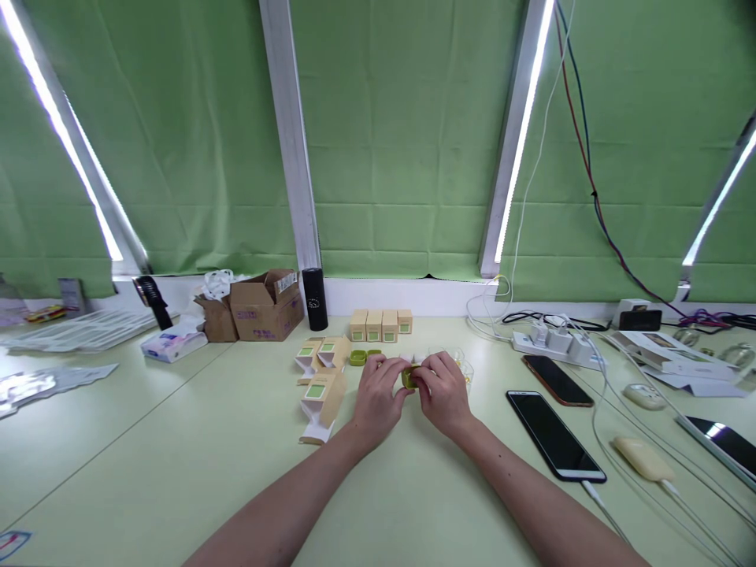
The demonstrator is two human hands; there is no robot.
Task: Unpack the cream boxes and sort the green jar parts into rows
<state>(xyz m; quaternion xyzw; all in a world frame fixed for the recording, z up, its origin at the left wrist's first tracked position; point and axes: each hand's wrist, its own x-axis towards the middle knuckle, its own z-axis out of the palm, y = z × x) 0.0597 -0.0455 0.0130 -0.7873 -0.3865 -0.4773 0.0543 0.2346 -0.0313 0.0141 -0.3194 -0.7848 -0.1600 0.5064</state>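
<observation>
My left hand (379, 396) and my right hand (442, 391) meet above the table, both closed on a small olive-green case (407, 377), which their fingers partly hide. Just behind the left hand lie green pieces that look alike, one of them an open square case (357, 357). To the left are several opened kraft-paper boxes with green labels, the nearest box (322, 402) with its white flap out. Several closed boxes (374, 325) stand in a row behind. Clear plastic packaging (465, 367) with small yellow spots shows partly behind the right hand.
A black cylinder (315, 299) and a cardboard box (265, 307) stand at the back. At the right lie a phone on a cable (555, 435), another phone (557, 379), a power strip (558, 346), a cream-coloured power bank (642, 458) and trailing white cables. A tissue pack (173, 344) lies left.
</observation>
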